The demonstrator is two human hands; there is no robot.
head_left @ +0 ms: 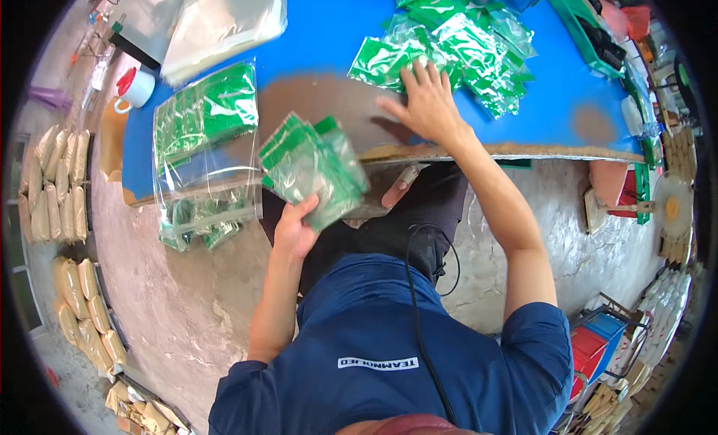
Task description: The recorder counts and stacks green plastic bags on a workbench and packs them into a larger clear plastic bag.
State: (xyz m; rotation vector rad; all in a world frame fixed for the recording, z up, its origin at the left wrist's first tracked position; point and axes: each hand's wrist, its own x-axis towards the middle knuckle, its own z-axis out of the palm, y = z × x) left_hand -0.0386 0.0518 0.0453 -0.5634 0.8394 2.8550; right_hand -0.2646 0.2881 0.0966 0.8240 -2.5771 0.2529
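My left hand point(297, 229) is closed round a fanned stack of green and clear plastic packets point(318, 169), held just off the table's front edge and slightly blurred. With fingers spread, my right hand point(430, 102) reaches onto the near left side of a loose heap of similar shiny green packets point(479, 50); its fingertips touch the heap. Left of the stack, a large clear plastic bag point(206, 121) of neatly layered green packets lies over the table edge. Its lower end hangs down, with more green packets showing there.
The blue table point(321, 31) has worn brown patches and a chipped front edge. Clear plastic sheets point(224, 31) lie at the far left, near a white mug point(136, 87) with red on it. A green tray point(591, 31) stands far right. Filled tan bags point(56, 184) are stacked on the left.
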